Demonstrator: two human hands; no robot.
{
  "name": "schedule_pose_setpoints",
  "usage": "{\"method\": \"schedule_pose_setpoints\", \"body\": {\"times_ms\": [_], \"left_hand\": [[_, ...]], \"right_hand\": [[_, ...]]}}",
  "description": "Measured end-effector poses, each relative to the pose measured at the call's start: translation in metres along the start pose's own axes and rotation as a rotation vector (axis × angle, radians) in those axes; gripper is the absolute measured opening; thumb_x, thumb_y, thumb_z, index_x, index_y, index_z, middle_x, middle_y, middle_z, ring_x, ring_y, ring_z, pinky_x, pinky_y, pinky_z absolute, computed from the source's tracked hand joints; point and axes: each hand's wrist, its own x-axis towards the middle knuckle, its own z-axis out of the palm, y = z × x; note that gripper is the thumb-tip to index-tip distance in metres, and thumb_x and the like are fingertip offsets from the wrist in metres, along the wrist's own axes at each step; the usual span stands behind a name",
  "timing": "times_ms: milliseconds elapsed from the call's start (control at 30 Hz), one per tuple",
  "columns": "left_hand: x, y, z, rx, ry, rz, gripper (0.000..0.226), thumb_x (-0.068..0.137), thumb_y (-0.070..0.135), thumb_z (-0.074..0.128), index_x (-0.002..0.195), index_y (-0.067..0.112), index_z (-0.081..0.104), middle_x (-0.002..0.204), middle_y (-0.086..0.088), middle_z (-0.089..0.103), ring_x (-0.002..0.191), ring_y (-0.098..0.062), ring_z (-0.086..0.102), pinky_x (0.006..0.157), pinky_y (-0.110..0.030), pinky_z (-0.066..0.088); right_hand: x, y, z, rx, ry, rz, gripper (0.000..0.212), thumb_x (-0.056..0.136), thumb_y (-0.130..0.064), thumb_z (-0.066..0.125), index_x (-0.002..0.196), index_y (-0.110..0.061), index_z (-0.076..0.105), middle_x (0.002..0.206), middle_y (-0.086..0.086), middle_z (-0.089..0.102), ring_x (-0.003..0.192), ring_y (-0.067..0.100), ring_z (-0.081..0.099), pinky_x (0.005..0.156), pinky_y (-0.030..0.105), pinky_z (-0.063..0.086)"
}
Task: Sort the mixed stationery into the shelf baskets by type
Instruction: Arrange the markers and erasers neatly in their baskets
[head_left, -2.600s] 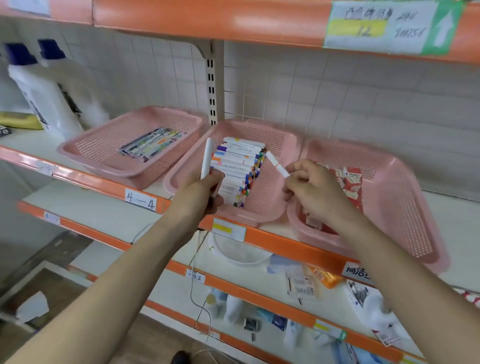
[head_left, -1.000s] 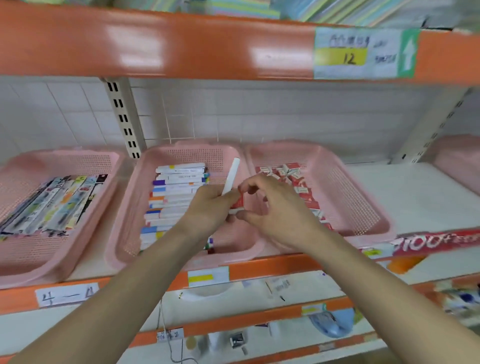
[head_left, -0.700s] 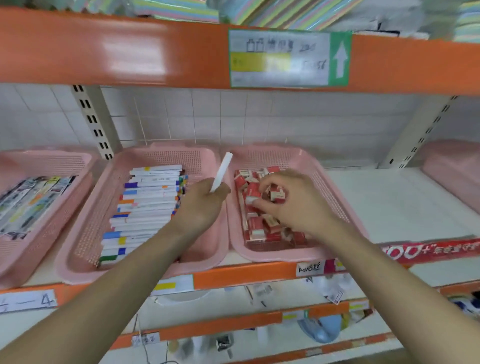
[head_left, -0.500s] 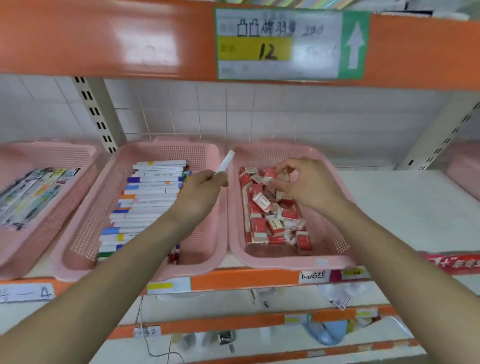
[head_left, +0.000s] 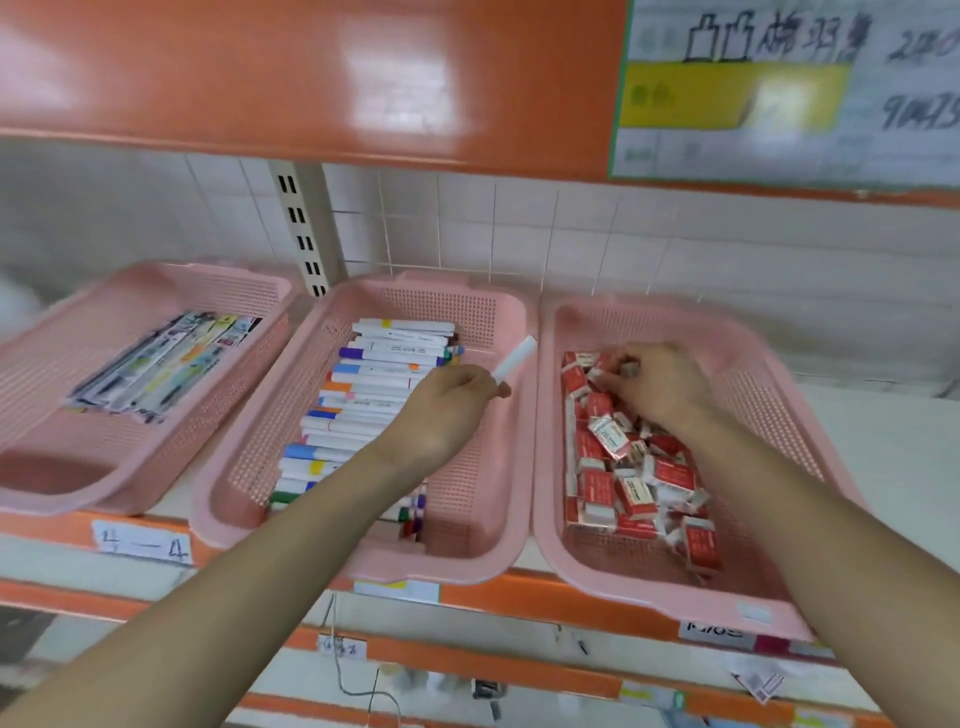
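White marker (head_left: 515, 358) sticks up from the left hand (head_left: 447, 410), gripped above the middle basket (head_left: 460, 519) of markers (head_left: 374, 384). Right hand (head_left: 662, 387) pinches a small eraser (head_left: 627, 370) inside the right basket (head_left: 769, 415).

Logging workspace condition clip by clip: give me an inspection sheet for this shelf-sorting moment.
Surface: white shelf board, orange front edge, bare at the right.
Job's things: left basket holds packaged pens; middle basket holds white markers in a row; right basket holds red erasers in a loose heap.
Clutter: paper tag marked 4-4 on the shelf edge; blurred items on the lower shelf.
Grips: left hand holds a single marker over the middle basket; right hand, fingers curled, among the erasers, hold unclear.
Cables: thin cable hanging below the shelf.
Surroundings: tiled wall, slotted upright, orange upper shelf with a handwritten label.
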Motion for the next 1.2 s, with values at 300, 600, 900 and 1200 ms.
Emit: {"method": "schedule_pose_setpoints", "body": {"times_ms": [300,600,900,1200], "left_hand": [[-0.005,-0.023,-0.040,0.315,-0.004,0.165,0.018,0.095,0.007,0.051,0.091,-0.005,0.064,0.083,-0.004,0.046,0.055,-0.005,0.044,0.044,-0.012,0.034],[0.006,-0.037,-0.096,0.654,0.049,0.350,0.015,0.097,0.014,0.055,0.109,0.022,0.061,0.090,0.013,0.053,0.087,-0.017,0.053,0.074,-0.028,0.037],[0.056,-0.047,-0.131,0.771,0.078,0.444,0.009,0.092,0.015,0.064,0.101,0.019,0.066,0.108,0.004,0.068,0.107,-0.016,0.058,0.089,-0.028,0.046],[0.076,-0.069,-0.126,1.025,0.116,0.614,0.018,0.094,0.015,0.057,0.106,0.023,0.068,0.105,0.001,0.070,0.101,-0.024,0.061,0.087,-0.031,0.037]], "right_hand": [[-0.012,-0.047,-0.009,0.025,0.118,-0.254,0.015,0.091,-0.030,0.065,0.095,-0.022,0.077,0.097,-0.007,0.074,0.089,0.015,0.066,0.092,0.036,0.051],[-0.032,-0.132,0.014,0.023,0.165,-0.432,0.019,0.089,-0.023,0.068,0.104,-0.014,0.074,0.114,0.010,0.070,0.109,0.031,0.058,0.094,0.030,0.033],[-0.012,-0.179,0.039,0.015,0.102,-0.327,0.028,0.090,-0.020,0.055,0.112,-0.018,0.071,0.109,-0.003,0.070,0.111,0.024,0.057,0.097,0.042,0.045],[-0.016,-0.187,0.075,-0.025,0.008,-0.194,0.040,0.088,-0.019,0.051,0.125,-0.021,0.064,0.140,-0.006,0.056,0.133,0.023,0.045,0.107,0.043,0.037]]}}
